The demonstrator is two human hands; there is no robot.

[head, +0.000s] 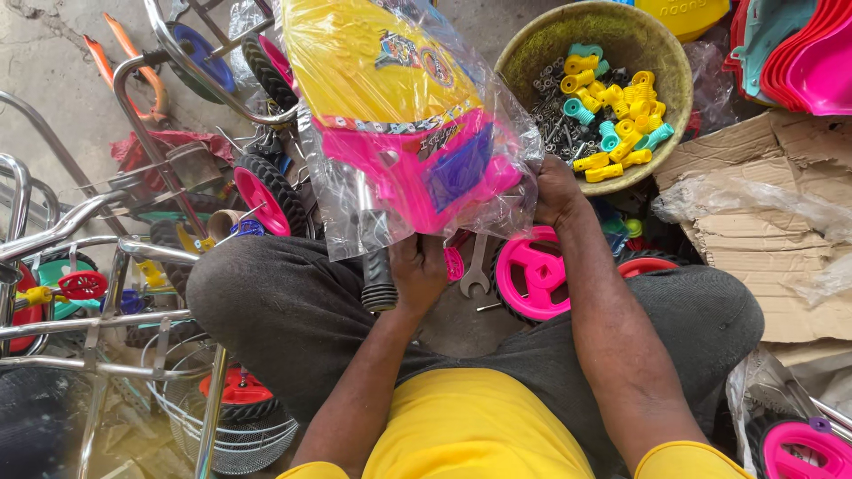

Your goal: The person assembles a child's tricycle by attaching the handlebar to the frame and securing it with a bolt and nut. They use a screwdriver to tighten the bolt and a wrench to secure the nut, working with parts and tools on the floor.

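At centre of the head view, both hands hold a clear plastic bag [404, 115] containing a yellow and pink toy body part, lifted above the lap so its lower edge faces the person. Left hand [417, 270] is closed on the bag's near bottom edge together with a black ribbed grip [379, 279]; right hand [557, 193] clamps the bag's right corner, apparently to keep the slack film taut. Below, between the knees, a pink wheel [532, 273] and a spanner [475, 270] lie within reach on bare concrete floor [53, 53]. Far right, a round basket [661, 62] keeps yellow and teal caps and screws together. Chrome tube frames [106, 248] and loose wheels crowd the left; flattened cardboard [763, 177] lies right, pink moulded seats [808, 53] stacked beyond.
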